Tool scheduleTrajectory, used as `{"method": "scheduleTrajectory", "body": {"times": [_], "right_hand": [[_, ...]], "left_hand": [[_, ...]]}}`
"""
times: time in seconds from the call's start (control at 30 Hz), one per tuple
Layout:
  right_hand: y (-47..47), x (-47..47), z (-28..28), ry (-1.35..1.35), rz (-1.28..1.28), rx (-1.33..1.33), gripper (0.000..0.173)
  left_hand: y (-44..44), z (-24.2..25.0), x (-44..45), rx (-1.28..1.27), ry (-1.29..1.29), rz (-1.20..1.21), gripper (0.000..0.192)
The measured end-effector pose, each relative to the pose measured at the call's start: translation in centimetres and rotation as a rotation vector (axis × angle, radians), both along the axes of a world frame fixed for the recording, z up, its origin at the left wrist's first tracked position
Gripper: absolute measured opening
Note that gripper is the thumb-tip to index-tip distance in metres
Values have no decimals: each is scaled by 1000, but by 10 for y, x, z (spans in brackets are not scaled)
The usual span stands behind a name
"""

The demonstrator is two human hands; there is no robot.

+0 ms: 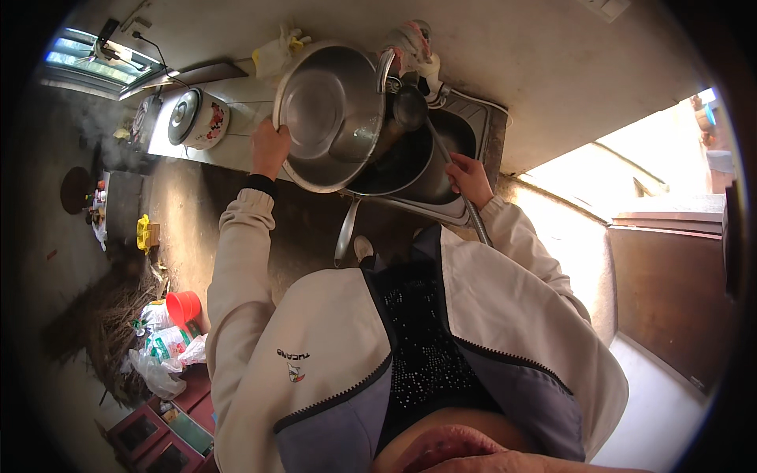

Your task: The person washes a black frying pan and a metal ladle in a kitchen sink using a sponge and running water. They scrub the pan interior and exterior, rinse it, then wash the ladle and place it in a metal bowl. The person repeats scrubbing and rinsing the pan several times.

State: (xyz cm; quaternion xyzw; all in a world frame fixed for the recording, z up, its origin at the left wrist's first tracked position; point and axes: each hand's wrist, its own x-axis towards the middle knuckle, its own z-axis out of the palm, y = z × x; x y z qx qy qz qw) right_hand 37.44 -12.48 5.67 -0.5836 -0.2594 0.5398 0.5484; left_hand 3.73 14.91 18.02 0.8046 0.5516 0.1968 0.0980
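Observation:
My left hand point(272, 148) grips the rim of a large stainless steel basin point(313, 100), which is tilted over the left part of the sink. My right hand point(467, 177) holds the long metal handle of a ladle point(410, 107); the ladle's bowl is beside the chrome faucet point(385, 68). Below the basin and ladle, a dark pan point(396, 171) rests over the sink, its metal handle point(348, 233) pointing toward me. The steel sink point(488, 118) has a ribbed drainboard at its far side. Some liquid shows in the lower part of the basin.
A lidded pot with flowers point(207, 121) stands on the tiled counter to the left, with steam beyond it. Gloves point(278, 53) and a cloth point(408, 44) are by the wall. A red bucket point(183, 307), plastic bags point(159, 372) and brushwood point(112, 319) lie at the lower left.

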Motion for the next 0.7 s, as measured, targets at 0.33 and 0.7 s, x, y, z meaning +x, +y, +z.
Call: {"method": "scheduleTrajectory", "body": {"times": [0.33,0.7], "right_hand": [[-2,15,-11,-4,16,-16,53],[12,-1,1,-68,35,-6,34]], "left_hand": [[-23,31,31,158,34,-140,33],[-44,39,-5,145,-100,36,35]]}}
